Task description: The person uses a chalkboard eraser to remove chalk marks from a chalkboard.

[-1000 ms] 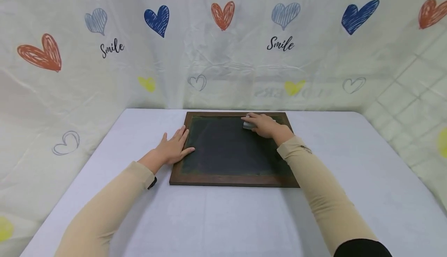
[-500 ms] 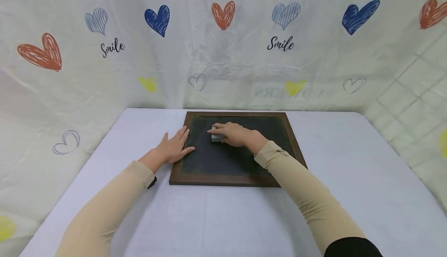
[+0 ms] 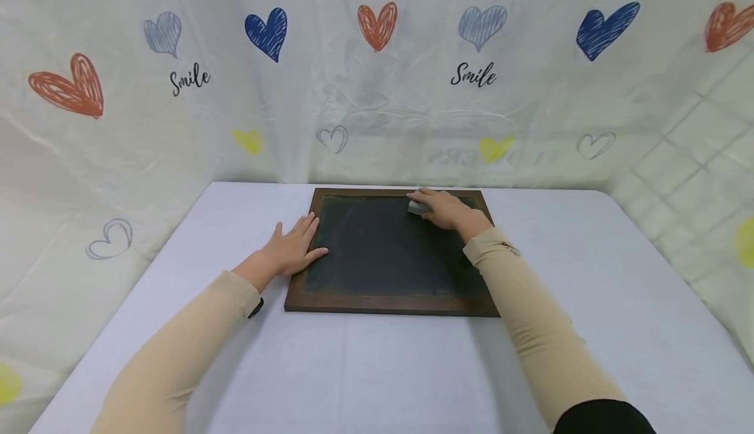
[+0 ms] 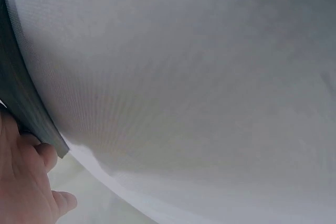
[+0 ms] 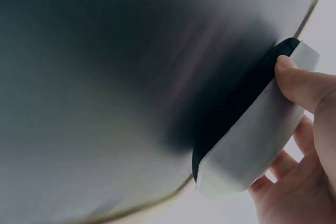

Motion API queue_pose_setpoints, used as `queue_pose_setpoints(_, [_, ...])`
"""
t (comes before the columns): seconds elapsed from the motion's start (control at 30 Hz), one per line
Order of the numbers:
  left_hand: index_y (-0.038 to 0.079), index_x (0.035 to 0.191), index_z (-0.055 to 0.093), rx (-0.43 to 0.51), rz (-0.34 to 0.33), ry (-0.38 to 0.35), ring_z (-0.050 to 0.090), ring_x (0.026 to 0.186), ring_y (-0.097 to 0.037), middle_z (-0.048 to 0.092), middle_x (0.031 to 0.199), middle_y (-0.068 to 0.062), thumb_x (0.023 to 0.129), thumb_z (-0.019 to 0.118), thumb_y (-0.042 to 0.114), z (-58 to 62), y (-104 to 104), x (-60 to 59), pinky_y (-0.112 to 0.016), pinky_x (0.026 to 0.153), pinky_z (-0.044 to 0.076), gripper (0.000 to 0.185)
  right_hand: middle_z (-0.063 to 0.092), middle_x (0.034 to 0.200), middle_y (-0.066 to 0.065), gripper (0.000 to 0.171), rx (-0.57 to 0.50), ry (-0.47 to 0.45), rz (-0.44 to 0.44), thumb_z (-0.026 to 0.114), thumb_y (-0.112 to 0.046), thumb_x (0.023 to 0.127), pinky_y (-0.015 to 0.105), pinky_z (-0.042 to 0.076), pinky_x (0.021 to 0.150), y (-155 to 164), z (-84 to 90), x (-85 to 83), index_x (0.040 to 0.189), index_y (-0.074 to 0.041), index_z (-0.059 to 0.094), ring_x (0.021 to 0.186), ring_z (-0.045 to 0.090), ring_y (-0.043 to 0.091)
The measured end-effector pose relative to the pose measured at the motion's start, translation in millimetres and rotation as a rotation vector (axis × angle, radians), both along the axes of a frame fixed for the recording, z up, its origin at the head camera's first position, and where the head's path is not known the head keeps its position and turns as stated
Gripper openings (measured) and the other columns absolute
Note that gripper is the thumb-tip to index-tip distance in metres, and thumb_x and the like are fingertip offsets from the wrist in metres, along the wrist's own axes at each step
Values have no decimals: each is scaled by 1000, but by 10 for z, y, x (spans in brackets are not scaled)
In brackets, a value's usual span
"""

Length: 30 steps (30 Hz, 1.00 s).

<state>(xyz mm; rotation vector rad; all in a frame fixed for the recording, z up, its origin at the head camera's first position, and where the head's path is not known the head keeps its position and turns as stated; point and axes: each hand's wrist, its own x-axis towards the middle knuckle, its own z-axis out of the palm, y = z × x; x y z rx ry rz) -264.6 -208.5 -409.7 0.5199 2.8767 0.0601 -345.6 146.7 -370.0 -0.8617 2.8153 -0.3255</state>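
1. Head view: a chalkboard (image 3: 383, 251) lies flat on the white table (image 3: 383, 368). The left hand (image 3: 291, 247) rests with fingers spread on the frame's left edge. The right hand (image 3: 444, 210) grips a grey eraser (image 3: 417, 208) at the board's far right corner.
2. Left wrist view: left hand (image 4: 23, 182) against the dark frame edge (little else shows).
3. Right wrist view: fingers (image 5: 304, 85) curl round the eraser (image 5: 247, 140), its dark pad pressed to the board.

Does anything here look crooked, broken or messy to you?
Nothing stands out. The chalkboard lies flat and square on the table, the left hand rests on its frame, and the right hand holds an eraser against it.
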Motion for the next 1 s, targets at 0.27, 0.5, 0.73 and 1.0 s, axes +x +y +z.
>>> queue_pose_setpoints(0.27, [0,164,9,-1,-3,-3,7,156,-34,2,171,-19,109,38,55,8,12,-4,-69,118,4,84,22,165,25,61,24,-17,-127,56,-4,105,60,38,107,209,-24,-91,161,-5,32,142,34,53])
queue_pose_setpoints(0.5, [0,164,7,-3,-1,-4,7,157,-33,2,171,-17,111,34,50,-19,-22,-28,-68,118,2,78,25,167,18,60,69,27,-84,56,-9,107,59,38,109,-304,-59,-124,162,-12,34,141,39,48])
queue_pose_setpoints(0.73, [1,164,8,-12,-5,-4,8,157,-31,4,171,-16,113,31,44,-12,-20,-14,-67,119,2,71,26,167,15,60,99,34,102,58,-11,106,57,36,112,-754,-43,-9,162,-14,35,145,36,44])
queue_pose_setpoints(1.0, [1,164,9,-10,-1,1,10,156,-32,5,171,-16,112,34,44,28,-26,4,-68,118,4,72,25,166,22,62,-5,-25,274,61,-6,103,56,31,116,-688,-12,51,160,-10,37,147,34,43])
